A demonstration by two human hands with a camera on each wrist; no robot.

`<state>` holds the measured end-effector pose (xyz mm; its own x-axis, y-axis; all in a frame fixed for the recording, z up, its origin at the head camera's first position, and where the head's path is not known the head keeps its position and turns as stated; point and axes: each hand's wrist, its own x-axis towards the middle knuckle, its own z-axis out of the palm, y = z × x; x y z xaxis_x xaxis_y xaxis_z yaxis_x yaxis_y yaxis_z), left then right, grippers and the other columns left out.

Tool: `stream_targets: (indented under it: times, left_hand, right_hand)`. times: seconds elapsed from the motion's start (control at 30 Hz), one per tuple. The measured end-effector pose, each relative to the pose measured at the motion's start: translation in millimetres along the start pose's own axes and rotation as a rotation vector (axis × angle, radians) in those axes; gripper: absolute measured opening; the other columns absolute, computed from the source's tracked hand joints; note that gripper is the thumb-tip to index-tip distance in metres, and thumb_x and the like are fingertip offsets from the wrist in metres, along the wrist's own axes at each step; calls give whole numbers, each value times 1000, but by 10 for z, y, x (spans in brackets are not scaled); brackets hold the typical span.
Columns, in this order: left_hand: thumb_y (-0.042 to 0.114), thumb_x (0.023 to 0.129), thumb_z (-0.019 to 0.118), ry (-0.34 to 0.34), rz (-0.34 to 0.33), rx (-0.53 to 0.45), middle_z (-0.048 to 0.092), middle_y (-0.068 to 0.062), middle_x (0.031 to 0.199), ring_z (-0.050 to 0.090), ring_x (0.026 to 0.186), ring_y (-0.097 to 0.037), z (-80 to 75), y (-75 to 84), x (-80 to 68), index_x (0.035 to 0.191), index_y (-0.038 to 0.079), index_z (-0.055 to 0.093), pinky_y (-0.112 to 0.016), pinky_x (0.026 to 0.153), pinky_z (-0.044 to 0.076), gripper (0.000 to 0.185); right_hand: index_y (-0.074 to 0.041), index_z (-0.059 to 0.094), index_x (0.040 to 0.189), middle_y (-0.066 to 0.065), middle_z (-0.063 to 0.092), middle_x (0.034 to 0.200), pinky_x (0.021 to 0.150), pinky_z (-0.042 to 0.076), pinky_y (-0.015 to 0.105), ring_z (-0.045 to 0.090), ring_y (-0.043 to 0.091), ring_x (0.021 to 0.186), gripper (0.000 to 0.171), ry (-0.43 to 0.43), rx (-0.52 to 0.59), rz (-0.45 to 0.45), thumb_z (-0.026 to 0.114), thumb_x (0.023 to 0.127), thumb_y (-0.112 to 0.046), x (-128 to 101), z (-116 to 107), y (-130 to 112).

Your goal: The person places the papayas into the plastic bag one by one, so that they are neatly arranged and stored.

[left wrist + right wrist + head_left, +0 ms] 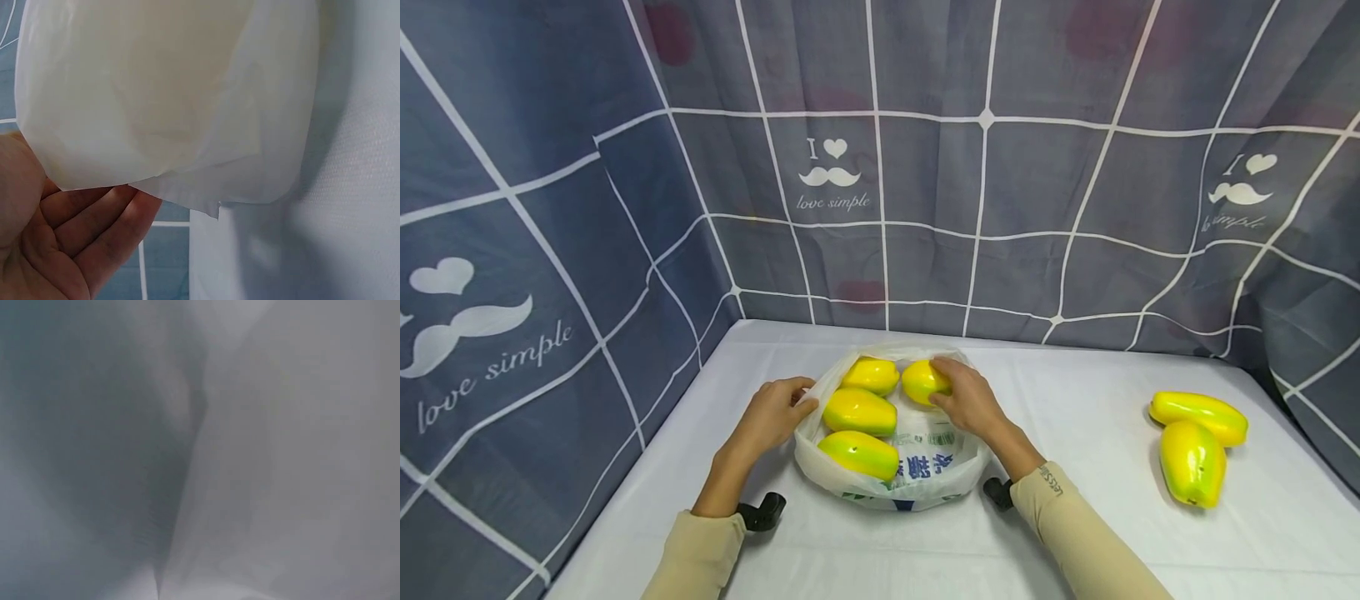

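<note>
A white plastic bag point(958, 479) with blue print lies opened wide on the table. Three yellow-green papayas point(860, 412) sit along its left side. My left hand point(775, 412) pinches the bag's left rim; in the left wrist view the film of the bag point(156, 112) passes between the thumb and the fingers point(106, 231). Inside the bag at the back right, my right hand point(973, 400) grips another papaya point(921, 382) between thumb and fingers. Pale, blurred bag plastic point(281, 456) fills much of the right wrist view, where the hand is hidden.
Two more papayas, one lying behind point(1202, 417) and one in front point(1192, 467), touch each other at the right of the white-covered table point(1075, 517). Grey checked curtains point(925, 167) stand behind and to the left. Both wrists carry black camera mounts point(763, 511).
</note>
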<state>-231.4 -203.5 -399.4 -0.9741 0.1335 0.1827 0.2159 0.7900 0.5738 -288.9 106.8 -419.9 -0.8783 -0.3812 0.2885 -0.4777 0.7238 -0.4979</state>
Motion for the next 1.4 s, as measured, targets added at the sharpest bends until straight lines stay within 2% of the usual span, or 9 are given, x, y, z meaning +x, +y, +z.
stream_targets:
  times: [0.27,0.5,0.9,1.13,1.4]
  left_hand:
    - [12,92,67,10,12,-4,68,-7,90,56,75,-19,-1,-19,1,117,1,69,-37,73,47,27]
    - [14,92,67,5,12,-1,69,-7,92,56,77,-20,13,-10,-3,117,2,69,-40,74,47,27]
    - [15,93,66,-1,9,4,69,-10,97,59,84,-24,13,-18,-7,119,2,68,-45,80,49,30]
    - [15,93,67,1,1,13,69,-11,97,59,84,-24,-4,-27,-20,119,1,68,-44,80,49,30]
    - [16,93,67,-7,-13,13,69,-11,98,58,85,-25,-14,5,-25,120,2,68,-45,81,48,30]
  right_hand:
    - [4,50,139,21,52,140,107,34,53,48,39,128,62,9,24,-4,77,85,-11,-4,4,-12]
    - [5,48,141,22,49,142,108,32,53,44,39,132,65,62,49,-52,76,86,-13,-72,-72,-55]
    - [5,51,139,20,50,142,106,35,54,45,39,132,61,160,35,-113,75,87,-17,-515,-328,-20]
    - [3,52,138,18,52,141,105,35,54,46,38,131,57,167,43,-100,71,91,-21,-718,-472,80]
    - [3,55,136,20,54,138,102,37,56,49,39,128,54,164,-15,-86,72,91,-20,-983,-634,224]
